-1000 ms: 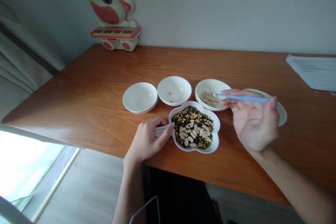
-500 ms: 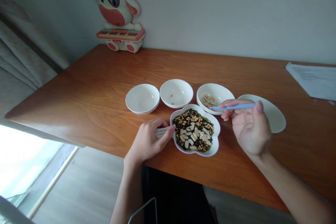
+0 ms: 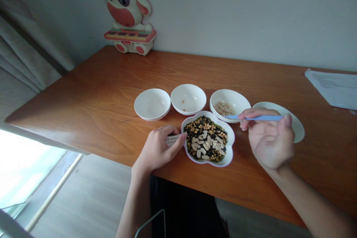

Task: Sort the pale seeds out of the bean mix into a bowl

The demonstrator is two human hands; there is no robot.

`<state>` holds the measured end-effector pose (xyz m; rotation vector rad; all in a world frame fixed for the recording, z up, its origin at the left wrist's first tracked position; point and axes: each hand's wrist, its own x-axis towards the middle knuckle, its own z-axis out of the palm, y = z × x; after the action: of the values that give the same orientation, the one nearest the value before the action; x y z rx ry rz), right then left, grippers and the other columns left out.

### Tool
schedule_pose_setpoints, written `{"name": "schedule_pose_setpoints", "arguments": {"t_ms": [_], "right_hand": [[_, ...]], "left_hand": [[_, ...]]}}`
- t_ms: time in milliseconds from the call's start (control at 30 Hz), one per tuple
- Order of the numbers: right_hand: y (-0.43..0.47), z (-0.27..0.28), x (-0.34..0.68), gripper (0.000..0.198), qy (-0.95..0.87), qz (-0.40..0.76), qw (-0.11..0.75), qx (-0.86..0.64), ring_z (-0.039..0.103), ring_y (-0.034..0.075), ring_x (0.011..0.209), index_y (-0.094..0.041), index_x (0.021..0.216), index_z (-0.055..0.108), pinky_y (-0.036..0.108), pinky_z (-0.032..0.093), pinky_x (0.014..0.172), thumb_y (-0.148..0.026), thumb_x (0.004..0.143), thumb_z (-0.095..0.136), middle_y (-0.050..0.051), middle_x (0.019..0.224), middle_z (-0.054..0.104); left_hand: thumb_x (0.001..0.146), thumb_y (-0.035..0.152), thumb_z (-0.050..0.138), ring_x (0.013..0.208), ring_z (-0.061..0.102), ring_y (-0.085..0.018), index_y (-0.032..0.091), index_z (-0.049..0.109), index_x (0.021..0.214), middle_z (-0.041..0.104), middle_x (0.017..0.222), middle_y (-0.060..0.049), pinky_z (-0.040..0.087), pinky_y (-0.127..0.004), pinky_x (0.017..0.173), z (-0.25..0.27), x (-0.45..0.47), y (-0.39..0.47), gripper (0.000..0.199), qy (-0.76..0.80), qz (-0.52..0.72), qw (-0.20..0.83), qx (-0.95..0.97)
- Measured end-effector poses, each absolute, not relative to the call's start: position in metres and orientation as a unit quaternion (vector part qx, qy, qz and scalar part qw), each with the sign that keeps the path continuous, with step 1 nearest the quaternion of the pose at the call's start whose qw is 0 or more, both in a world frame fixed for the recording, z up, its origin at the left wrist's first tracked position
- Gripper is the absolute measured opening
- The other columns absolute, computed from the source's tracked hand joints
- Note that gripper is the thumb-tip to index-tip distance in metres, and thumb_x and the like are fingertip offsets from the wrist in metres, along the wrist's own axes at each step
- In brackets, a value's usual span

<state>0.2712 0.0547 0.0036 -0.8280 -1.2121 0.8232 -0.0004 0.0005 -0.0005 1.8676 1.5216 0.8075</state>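
Observation:
My left hand (image 3: 159,148) is closed at the left rim of a white flower-shaped bowl (image 3: 229,152); a white strip with printed characters (image 3: 172,140) shows between its fingers. In this bowl are black and yellow grains, with pale peanut halves (image 3: 206,145) on top and some green at the edge. My right hand (image 3: 269,141) grips a slender light-blue utensil (image 3: 262,118), whose kind I cannot make out. The utensil's thin end lies over the near rim of a round white bowl (image 3: 237,98) containing pale flat seeds or nut pieces (image 3: 224,108).
Two more white bowls stand left of it: one bare inside (image 3: 152,105), one with a few small bits (image 3: 188,99). Behind my right hand lies a white plate (image 3: 292,121). A cow toy with keyboard (image 3: 129,37) and papers (image 3: 334,87) are at the back of the wooden table (image 3: 97,119).
My right hand has moved a little to the right, drawing the blue utensil back toward the near rim of the bowl of pale pieces. My left hand stays at the flower-shaped bowl.

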Motion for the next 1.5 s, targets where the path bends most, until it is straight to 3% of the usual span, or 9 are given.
{"name": "schedule_pose_setpoints", "arguments": {"t_ms": [333, 467, 533, 600, 700, 867, 1067, 1200, 1500], "right_hand": [[0.056, 0.01, 0.267, 0.052, -0.504, 0.364, 0.701, -0.351, 0.056, 0.02, 0.066, -0.024, 0.077, 0.078, 0.039, 0.042, 0.06, -0.06, 0.099, 0.048, 0.008, 0.08, 0.069], [0.047, 0.009, 0.265, 0.016, -0.53, 0.351, 0.682, -0.361, 0.063, 0.017, 0.08, -0.026, 0.096, 0.079, 0.035, 0.052, 0.072, -0.037, 0.085, 0.078, 0.005, 0.099, 0.072], [0.041, 0.008, 0.265, 0.028, -0.554, 0.335, 0.647, -0.403, 0.068, 0.015, 0.088, -0.029, 0.11, 0.078, 0.032, 0.057, 0.081, -0.023, 0.083, 0.082, 0.004, 0.109, 0.074], [0.037, 0.007, 0.265, 0.027, -0.569, 0.333, 0.612, -0.437, 0.07, 0.015, 0.087, -0.029, 0.114, 0.078, 0.03, 0.061, 0.082, -0.023, 0.089, 0.079, 0.004, 0.112, 0.076], [0.033, 0.006, 0.265, 0.018, -0.598, 0.317, 0.578, -0.455, 0.072, 0.014, 0.077, -0.026, 0.111, 0.079, 0.029, 0.065, 0.073, -0.026, 0.095, 0.073, 0.005, 0.108, 0.079], [0.028, 0.004, 0.266, 0.031, -0.671, 0.305, 0.536, -0.41, 0.073, 0.014, 0.065, -0.028, 0.126, 0.077, 0.027, 0.065, 0.058, -0.019, 0.098, 0.068, 0.003, 0.101, 0.083], [0.029, 0.004, 0.27, 0.041, -0.781, 0.267, 0.468, -0.314, 0.078, 0.016, 0.08, -0.033, 0.127, 0.076, 0.029, 0.065, 0.065, -0.01, 0.095, 0.067, 0.0, 0.107, 0.083], [0.031, 0.008, 0.271, 0.044, -0.826, 0.224, 0.458, -0.238, 0.077, 0.022, 0.098, -0.034, 0.13, 0.075, 0.041, 0.065, 0.08, -0.01, 0.093, 0.067, 0.003, 0.113, 0.082], [0.025, 0.01, 0.27, 0.041, -0.83, 0.188, 0.458, -0.257, 0.078, 0.02, 0.082, -0.032, 0.127, 0.076, 0.032, 0.065, 0.064, -0.011, 0.093, 0.066, 0.002, 0.1, 0.083]], "left_hand": [[0.103, 0.047, 0.06, 0.063, 0.059, -0.013, 0.018, 0.066, 0.08, 0.07, 0.075, 0.0, 0.042, -0.026, 0.063, -0.001, 0.0, 0.001, 0.037, 0.572, 0.303, 0.293, 0.704], [0.103, 0.045, 0.061, 0.064, 0.06, -0.012, 0.018, 0.068, 0.081, 0.071, 0.077, 0.0, 0.042, -0.026, 0.064, -0.001, 0.0, -0.001, 0.035, 0.571, 0.306, 0.296, 0.702], [0.103, 0.044, 0.061, 0.065, 0.06, -0.012, 0.018, 0.069, 0.082, 0.072, 0.078, 0.0, 0.042, -0.025, 0.064, -0.001, 0.0, -0.001, 0.034, 0.57, 0.308, 0.296, 0.702], [0.102, 0.044, 0.062, 0.065, 0.061, -0.012, 0.018, 0.07, 0.083, 0.072, 0.079, 0.0, 0.043, -0.025, 0.065, -0.001, 0.0, 0.0, 0.033, 0.57, 0.31, 0.298, 0.7], [0.102, 0.043, 0.062, 0.065, 0.062, -0.012, 0.017, 0.07, 0.084, 0.073, 0.079, -0.001, 0.044, -0.025, 0.065, -0.002, 0.0, 0.001, 0.033, 0.571, 0.31, 0.3, 0.698], [0.102, 0.044, 0.062, 0.065, 0.061, -0.013, 0.017, 0.071, 0.083, 0.074, 0.079, -0.001, 0.044, -0.026, 0.064, -0.003, -0.001, 0.0, 0.034, 0.569, 0.313, 0.297, 0.7], [0.102, 0.045, 0.061, 0.064, 0.062, -0.013, 0.018, 0.071, 0.083, 0.075, 0.078, -0.002, 0.045, -0.026, 0.064, -0.002, -0.001, 0.0, 0.035, 0.568, 0.313, 0.3, 0.699], [0.102, 0.045, 0.061, 0.066, 0.064, -0.014, 0.018, 0.071, 0.083, 0.076, 0.08, -0.003, 0.046, -0.026, 0.065, -0.002, 0.0, -0.001, 0.035, 0.57, 0.315, 0.299, 0.698], [0.101, 0.044, 0.062, 0.066, 0.063, -0.013, 0.018, 0.07, 0.082, 0.075, 0.079, -0.002, 0.044, -0.026, 0.065, -0.001, 0.0, 0.0, 0.034, 0.572, 0.312, 0.299, 0.697]]}}
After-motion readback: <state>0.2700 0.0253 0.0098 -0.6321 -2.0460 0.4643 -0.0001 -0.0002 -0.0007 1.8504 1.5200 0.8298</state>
